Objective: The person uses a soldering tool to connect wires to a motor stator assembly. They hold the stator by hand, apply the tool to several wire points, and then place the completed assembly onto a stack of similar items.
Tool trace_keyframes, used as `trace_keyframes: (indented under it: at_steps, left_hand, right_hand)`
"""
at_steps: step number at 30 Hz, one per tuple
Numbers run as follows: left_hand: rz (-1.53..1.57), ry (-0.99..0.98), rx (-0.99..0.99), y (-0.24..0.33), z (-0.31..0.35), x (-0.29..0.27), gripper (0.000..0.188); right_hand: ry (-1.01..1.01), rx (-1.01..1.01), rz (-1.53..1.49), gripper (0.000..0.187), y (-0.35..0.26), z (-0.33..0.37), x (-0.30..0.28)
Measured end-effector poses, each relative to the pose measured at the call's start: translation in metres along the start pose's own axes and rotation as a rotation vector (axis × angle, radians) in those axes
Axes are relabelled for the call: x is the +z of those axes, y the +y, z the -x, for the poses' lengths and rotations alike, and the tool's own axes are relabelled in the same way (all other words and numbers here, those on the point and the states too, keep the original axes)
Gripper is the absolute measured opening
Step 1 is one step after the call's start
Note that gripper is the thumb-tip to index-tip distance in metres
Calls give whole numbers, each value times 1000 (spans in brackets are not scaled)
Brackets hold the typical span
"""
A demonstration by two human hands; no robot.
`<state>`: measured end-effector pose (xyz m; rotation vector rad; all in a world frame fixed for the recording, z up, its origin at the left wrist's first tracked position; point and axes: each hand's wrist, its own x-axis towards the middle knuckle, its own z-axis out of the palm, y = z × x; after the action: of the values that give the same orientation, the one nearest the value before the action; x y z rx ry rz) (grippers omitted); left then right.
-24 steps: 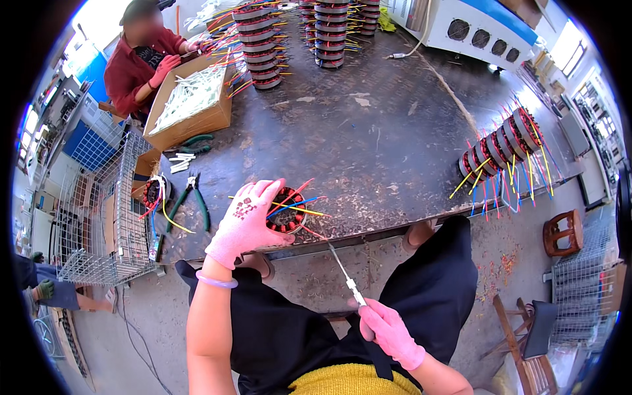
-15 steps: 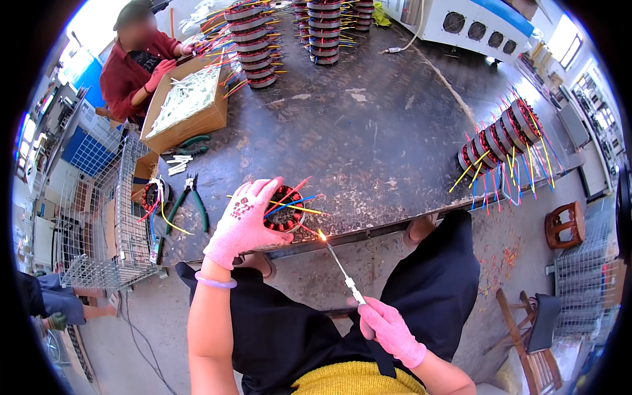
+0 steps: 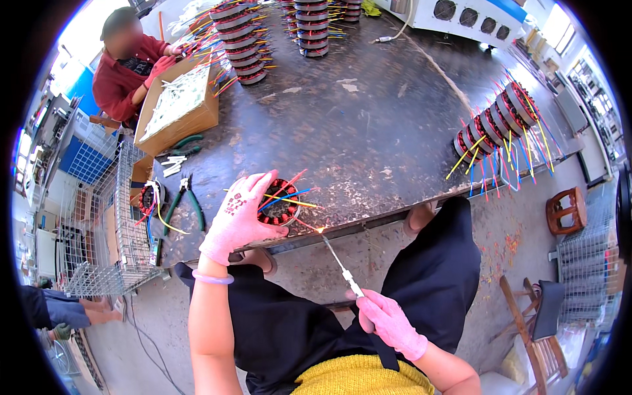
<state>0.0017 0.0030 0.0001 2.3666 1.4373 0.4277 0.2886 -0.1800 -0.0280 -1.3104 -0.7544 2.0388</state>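
Note:
My left hand point(image 3: 238, 214), in a pink glove, grips a ring-shaped motor stator point(image 3: 292, 216) at the table's front edge, thumb and fingers around its left side. Red windings line the ring, and red, blue and yellow leads stick out to the right. My right hand point(image 3: 394, 326), also gloved in pink, is closed around a slim torch point(image 3: 351, 282) with a white body and thin metal stem. A small flame point(image 3: 321, 230) glows at its tip, touching or very near the end of a lead from the stator.
Green-handled pliers point(image 3: 193, 201), white sleeves point(image 3: 174, 164) and another stator point(image 3: 150, 199) lie left. A carton point(image 3: 197, 122) of white sleeves stands beyond, near a co-worker point(image 3: 125, 72). Stator stacks point(image 3: 240, 49) rise at the back; another row point(image 3: 497, 122) lies right. A wire basket point(image 3: 125, 217) adjoins the table.
The flame looks smaller and lower than before. Both hands keep their grips, and the torch tip stays by the lead. The whole view has shifted slightly.

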Motion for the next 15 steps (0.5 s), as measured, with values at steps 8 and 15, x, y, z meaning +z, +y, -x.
trace_keyframes:
  at_steps: [8,15]
  left_hand:
    - [-14,1,8,1,-3,1,101]
    - [-12,-16,-5,0,-3,0,101]
  right_hand:
    - [-23,-9,19,38,1,-2,-1]
    - [-12,-17,10,37,1,0,-1]
